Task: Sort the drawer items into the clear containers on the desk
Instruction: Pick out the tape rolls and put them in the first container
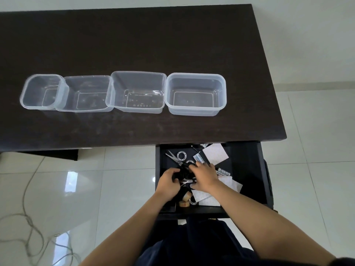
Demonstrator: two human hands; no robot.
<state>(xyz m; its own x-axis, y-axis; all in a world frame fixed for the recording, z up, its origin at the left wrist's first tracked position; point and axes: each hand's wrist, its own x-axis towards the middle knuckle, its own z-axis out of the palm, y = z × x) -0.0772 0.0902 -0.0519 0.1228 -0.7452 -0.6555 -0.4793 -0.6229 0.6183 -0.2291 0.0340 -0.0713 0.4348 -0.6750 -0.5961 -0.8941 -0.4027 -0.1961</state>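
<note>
A dark brown wooden desk (pixel 134 45) stands on a glossy white tiled floor (pixel 317 112). Bright light reflects off the tiles. A thin grey cord (pixel 26 217) lies looped on the floor at lower left.

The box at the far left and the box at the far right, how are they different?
The far-left box looks narrower; the far-right box looks wider. The far-left box's rim tucks under its neighbour; the far-right box's rim lies clear of the box beside it. The far-right box looks cloudier, the far-left clearer. Both are see-through, empty and upright on the desk.
</note>
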